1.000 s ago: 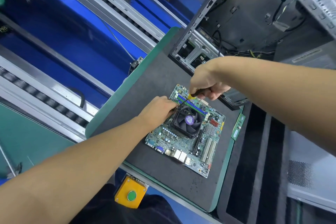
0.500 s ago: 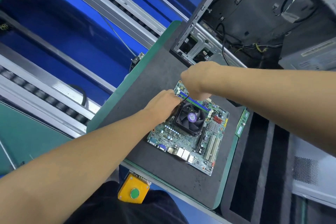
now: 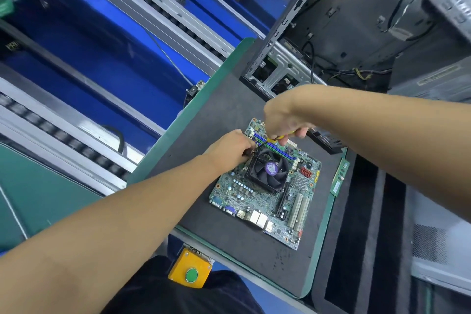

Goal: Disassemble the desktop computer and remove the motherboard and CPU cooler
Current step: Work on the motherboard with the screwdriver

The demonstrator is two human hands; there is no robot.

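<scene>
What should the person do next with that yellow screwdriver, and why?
Probably turn the screwdriver to loosen a screw at that corner. The right hand grips it with its tip at the cooler's far corner, the left hand rests there too, and the cooler sits on the motherboard.

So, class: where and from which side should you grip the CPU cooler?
Probably its square black frame: pinch two opposite side walls of the CPU cooler from above. It sits flat on the motherboard with open fan blades facing up, so avoid the middle.
</scene>
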